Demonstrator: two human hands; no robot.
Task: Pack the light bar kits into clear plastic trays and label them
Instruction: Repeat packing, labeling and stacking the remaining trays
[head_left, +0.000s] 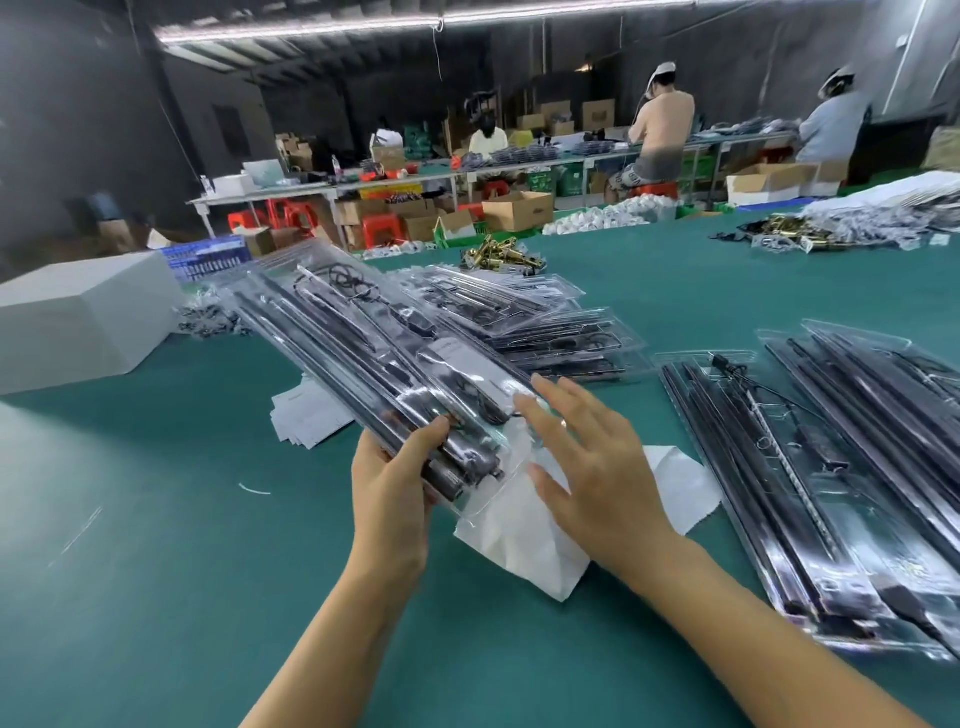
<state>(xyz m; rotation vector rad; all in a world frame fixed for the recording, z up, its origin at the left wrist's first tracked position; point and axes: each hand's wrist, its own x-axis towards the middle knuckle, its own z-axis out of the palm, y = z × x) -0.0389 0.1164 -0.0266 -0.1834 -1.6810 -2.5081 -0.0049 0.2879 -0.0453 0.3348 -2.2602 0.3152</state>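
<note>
Packed trays across the worktable

A clear plastic tray of black light bars (363, 358) is held above the green table (156, 597); a stack of filled clear trays (545, 327) lies behind, more filled trays (831, 493) right, a white box (78, 322) left.

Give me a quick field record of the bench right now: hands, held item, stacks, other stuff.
left hand: grips near end of held tray
right hand: fingers straight, at the tray's right edge
held tray: clear, black bars inside, tilted up off the table
far stack: packed trays, behind the held one
right stack: trays, right side
white sheets: under the hands
white box: far left
table: green
</note>
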